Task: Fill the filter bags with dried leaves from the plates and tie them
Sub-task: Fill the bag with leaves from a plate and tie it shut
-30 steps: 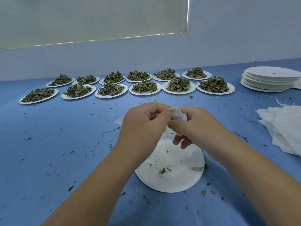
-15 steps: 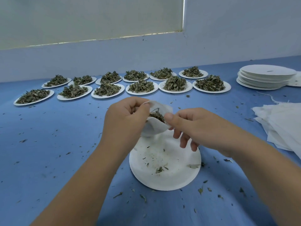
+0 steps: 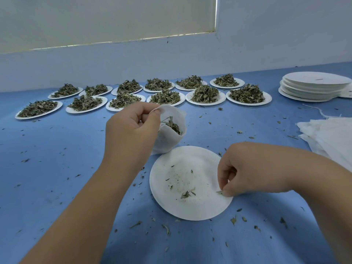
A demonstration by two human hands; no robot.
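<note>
White, soft and open-mouthed, the bag (image 3: 171,143) contained dried leaves (image 3: 174,126) just beyond the plate (image 3: 190,210), its rim pinched by the left hand (image 3: 131,130). That round paper plate carried only crumbs (image 3: 187,194). At its right edge the right hand (image 3: 247,168) pinched a leaf (image 3: 219,192).

Right hand (image 3: 253,168): off the filter bag (image 3: 169,138), lowered to the plate (image 3: 200,206) rim, pinching a leaf scrap (image 3: 219,192).
Left hand (image 3: 131,128): now alone gripping the bag's mouth.
</note>
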